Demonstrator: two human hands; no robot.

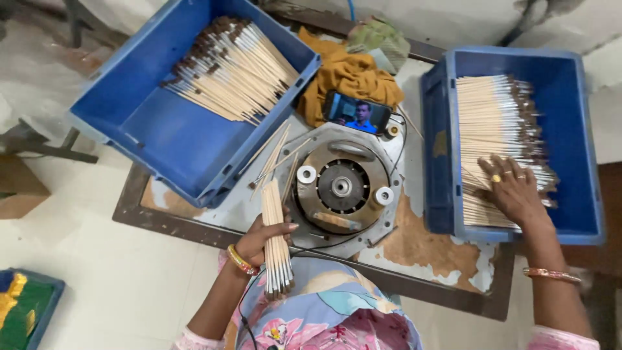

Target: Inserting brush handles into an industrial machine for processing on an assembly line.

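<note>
- Wooden sticks in a tight bundle [276, 243], pale with whitish ends pointing toward the person, sit in the left hand [262, 240]; its fingers [285, 227] are clenched around the bundle's middle, holding it above the near edge of the tabletop [427, 249], just left of the round machine.
- Right hand [512, 188], with rings on two fingers and a bangle at the wrist, lies palm-down on the stack of sticks [495, 139] in the right blue crate [576, 129]; its fingers are spread and pressed onto the sticks, and whether they have gripped any cannot be told.
- Those sticks lie in a neat layer, pale ends to the left and dark-tipped ends to the right.
- Round metal machine [342, 188] stands between the two hands, with a dark centre disc and two small white rollers on its face.
- Several loose sticks [275, 159] lie fanned on the tabletop, just left of the machine.
- Left blue crate [149, 123] sits tilted at the far left corner and holds another heap of sticks [233, 68] with dark tips toward the upper left.
- Phone [356, 112] with a lit screen leans behind the machine, against a mustard-yellow cloth [350, 74].
- Tabletop surface is worn, with peeling pale paint over brown, in a dark metal frame.
</note>
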